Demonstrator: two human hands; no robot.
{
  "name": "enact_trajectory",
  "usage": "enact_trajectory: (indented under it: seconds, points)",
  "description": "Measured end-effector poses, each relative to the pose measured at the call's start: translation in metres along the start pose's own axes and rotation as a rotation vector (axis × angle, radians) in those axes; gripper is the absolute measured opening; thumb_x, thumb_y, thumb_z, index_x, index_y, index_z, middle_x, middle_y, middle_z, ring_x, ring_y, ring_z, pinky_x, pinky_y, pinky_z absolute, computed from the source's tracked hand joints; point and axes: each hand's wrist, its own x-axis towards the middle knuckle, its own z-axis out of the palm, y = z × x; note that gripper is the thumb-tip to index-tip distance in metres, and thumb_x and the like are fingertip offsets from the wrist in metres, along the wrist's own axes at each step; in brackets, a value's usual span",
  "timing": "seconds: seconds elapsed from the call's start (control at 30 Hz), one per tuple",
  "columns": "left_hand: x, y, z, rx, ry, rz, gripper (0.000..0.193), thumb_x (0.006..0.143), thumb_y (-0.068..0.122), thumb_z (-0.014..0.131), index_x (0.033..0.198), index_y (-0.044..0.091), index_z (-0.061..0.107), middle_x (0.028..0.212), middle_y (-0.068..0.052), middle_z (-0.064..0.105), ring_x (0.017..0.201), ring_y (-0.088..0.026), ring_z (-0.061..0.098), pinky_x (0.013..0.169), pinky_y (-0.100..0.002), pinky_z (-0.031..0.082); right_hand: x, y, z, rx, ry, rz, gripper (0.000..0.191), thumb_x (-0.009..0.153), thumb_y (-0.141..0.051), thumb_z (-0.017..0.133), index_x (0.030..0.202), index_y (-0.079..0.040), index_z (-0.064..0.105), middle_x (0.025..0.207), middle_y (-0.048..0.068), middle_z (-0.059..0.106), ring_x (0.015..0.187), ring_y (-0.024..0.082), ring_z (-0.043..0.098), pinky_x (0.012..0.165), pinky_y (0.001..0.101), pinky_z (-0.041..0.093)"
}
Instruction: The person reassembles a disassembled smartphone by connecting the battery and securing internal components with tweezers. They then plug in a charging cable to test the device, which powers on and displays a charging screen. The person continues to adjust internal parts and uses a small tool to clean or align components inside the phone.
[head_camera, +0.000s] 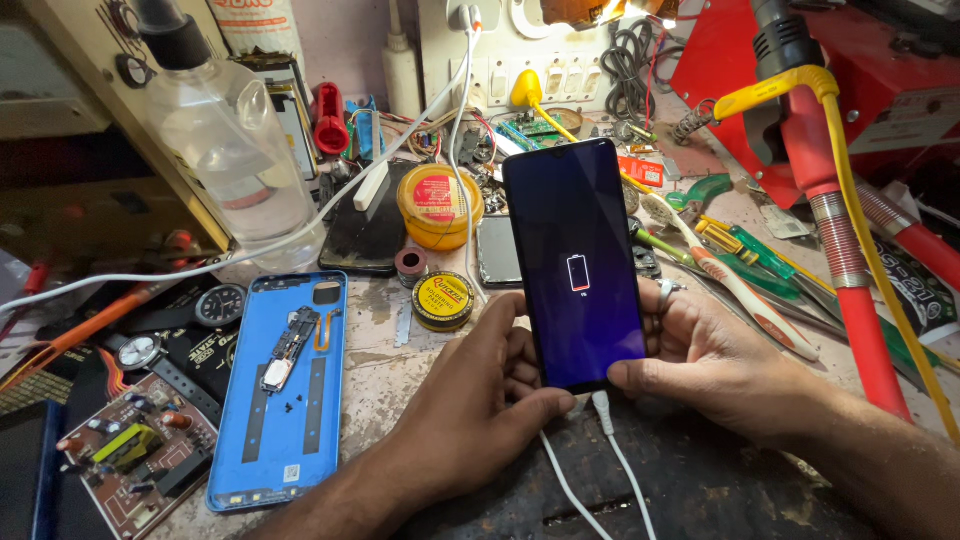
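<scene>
A black smartphone (575, 260) is held upright over the workbench, its dark blue screen showing a small red battery icon. My left hand (480, 390) grips its lower left edge and my right hand (710, 360), with a ring on one finger, grips its lower right edge. A white cable (620, 460) is plugged into the phone's bottom and trails toward me. A blue phone back cover (285, 400) with a small board and loose screws lies to the left of my left hand.
A clear plastic bottle (225, 140), a yellow tub (440, 205), a round tin (443, 300), a circuit board (135, 450), watches, screwdrivers (750, 255), a toothbrush, a red machine (860, 90) with yellow cable and a wall switchboard crowd the bench.
</scene>
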Motion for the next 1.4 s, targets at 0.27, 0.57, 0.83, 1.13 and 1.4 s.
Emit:
enact_trajectory:
  seconds: [0.27,0.57,0.83,1.13,1.4]
  points:
    - [0.0,-0.001,0.0,-0.001,0.008,0.005,0.066,0.082,0.008,0.078,0.139,0.004,0.044,0.087,-0.005,0.067,0.076,-0.011,0.065,0.065,-0.025,0.056,0.001,0.0,0.001,0.002,0.015,0.019,0.058,0.081,-0.012,0.075,0.136,-0.005,0.058,0.119,0.005,0.075,0.105,0.012,0.069,0.092,0.0299,0.055]
    - [-0.001,-0.001,-0.001,0.007,0.012,0.009,0.069,0.081,0.008,0.078,0.14,0.004,0.042,0.087,-0.005,0.068,0.075,-0.011,0.066,0.065,-0.026,0.056,0.001,-0.001,0.001,0.0,-0.015,0.0,0.06,0.081,-0.011,0.075,0.138,-0.004,0.057,0.12,0.006,0.074,0.105,0.012,0.069,0.093,0.0299,0.055]
    - [-0.001,-0.002,-0.001,-0.017,0.012,-0.004,0.067,0.081,0.007,0.077,0.139,0.004,0.043,0.088,-0.006,0.068,0.076,-0.011,0.067,0.064,-0.026,0.057,0.0,0.002,0.0,0.012,0.016,0.035,0.059,0.08,-0.013,0.076,0.135,-0.006,0.058,0.119,0.005,0.074,0.105,0.012,0.068,0.093,0.0311,0.055]
    - [-0.009,0.001,-0.003,0.097,0.031,0.133,0.066,0.084,0.016,0.08,0.137,0.003,0.044,0.093,-0.009,0.074,0.078,-0.016,0.074,0.068,-0.029,0.061,-0.003,0.004,0.006,0.026,0.153,0.057,0.05,0.079,-0.007,0.075,0.128,-0.005,0.064,0.103,0.007,0.08,0.083,0.012,0.071,0.071,0.0284,0.058]
    - [-0.02,0.015,-0.012,0.611,0.068,0.262,0.046,0.09,0.042,0.073,0.119,0.007,0.064,0.081,-0.012,0.075,0.073,-0.031,0.075,0.066,-0.043,0.057,-0.007,0.008,-0.004,-0.011,0.238,-0.168,0.041,0.081,-0.004,0.077,0.12,0.0,0.068,0.098,0.008,0.077,0.08,0.012,0.069,0.069,0.029,0.058]
